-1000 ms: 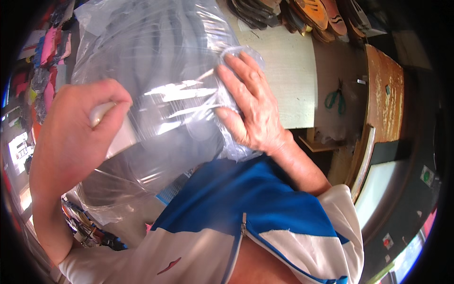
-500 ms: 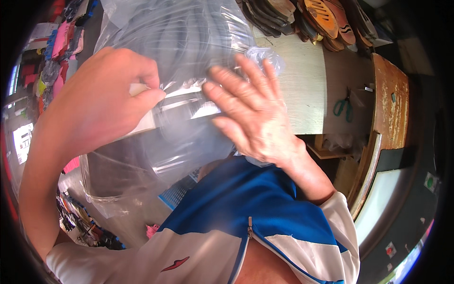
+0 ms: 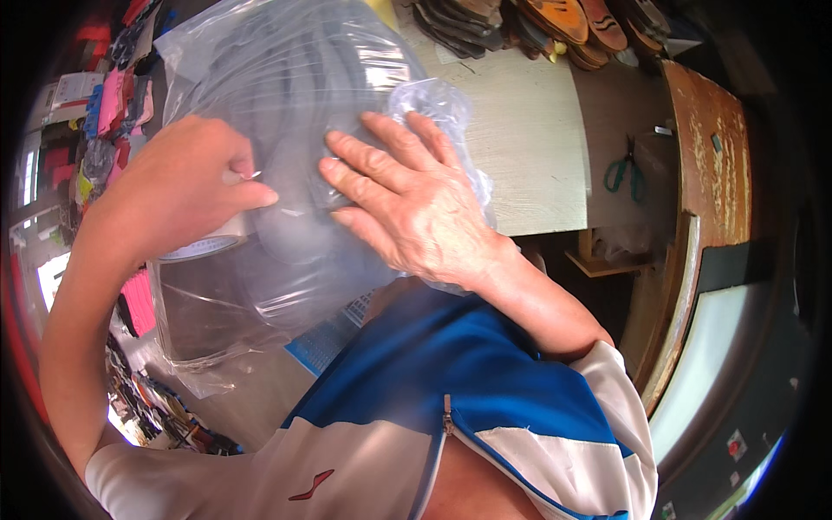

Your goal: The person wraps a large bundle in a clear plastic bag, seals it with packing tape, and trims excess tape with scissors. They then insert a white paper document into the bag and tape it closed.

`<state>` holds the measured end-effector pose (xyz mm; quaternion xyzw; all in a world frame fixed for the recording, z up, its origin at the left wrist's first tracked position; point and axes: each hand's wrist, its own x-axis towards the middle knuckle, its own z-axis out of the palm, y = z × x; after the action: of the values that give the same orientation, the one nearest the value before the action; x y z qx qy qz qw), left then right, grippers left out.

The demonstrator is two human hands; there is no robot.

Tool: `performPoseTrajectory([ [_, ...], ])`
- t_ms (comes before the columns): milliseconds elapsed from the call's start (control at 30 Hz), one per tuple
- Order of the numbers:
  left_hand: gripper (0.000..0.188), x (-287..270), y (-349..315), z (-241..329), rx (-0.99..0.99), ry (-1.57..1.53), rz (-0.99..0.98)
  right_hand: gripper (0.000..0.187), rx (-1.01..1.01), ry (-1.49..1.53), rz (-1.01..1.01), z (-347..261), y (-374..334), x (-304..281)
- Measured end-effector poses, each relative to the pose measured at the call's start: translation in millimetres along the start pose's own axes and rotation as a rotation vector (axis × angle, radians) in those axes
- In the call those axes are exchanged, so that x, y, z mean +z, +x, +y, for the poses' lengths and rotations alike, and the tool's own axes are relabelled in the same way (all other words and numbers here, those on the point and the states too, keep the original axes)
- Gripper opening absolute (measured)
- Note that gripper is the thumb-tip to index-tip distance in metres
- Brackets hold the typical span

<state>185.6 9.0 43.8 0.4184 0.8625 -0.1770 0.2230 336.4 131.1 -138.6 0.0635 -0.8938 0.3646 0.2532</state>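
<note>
A large clear plastic bag [image 3: 286,87] lies in front of me, with several dark, curved things stacked inside it. My left hand [image 3: 186,178] is closed around a roll of tape [image 3: 208,245] at the bag's left side. Thumb and forefinger are curled, and the roll's lower edge shows below the hand. Flat on the bag rests my right hand [image 3: 416,199], its fingers spread and holding nothing. Crumpled clear plastic [image 3: 442,104] bunches up beside its fingers. The loose end of the bag [image 3: 208,316] hangs over the table's near edge.
Several shoe soles or insoles [image 3: 555,22], black, brown and orange, are piled at the back right of the pale table [image 3: 529,130]. Green-handled scissors [image 3: 626,176] lie to the right. A worn wooden board [image 3: 711,156] stands beyond them. Colourful goods [image 3: 108,108] line the left side.
My right hand has moved left and now lies on the bag. My left hand has shifted slightly left and down, still with the tape roll.
</note>
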Motion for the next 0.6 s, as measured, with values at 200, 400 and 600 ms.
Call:
performPoseTrajectory([
  [200,0.033,2.9,1.3,12.6,-0.057,0.056,-0.002,0.033,-0.026,0.616,0.158,31.6,-18.7,-35.3],
  [400,0.033,5.7,0.3,14.9,-0.133,0.016,-0.01,0.04,0.953,0.048,0.561,194.6,-156.6,-92.0],
  [600,0.032,3.1,2.3,18.1,-0.199,-0.02,-0.034,0.052,0.888,-0.95,0.217,341.8,-284.7,-93.1],
])
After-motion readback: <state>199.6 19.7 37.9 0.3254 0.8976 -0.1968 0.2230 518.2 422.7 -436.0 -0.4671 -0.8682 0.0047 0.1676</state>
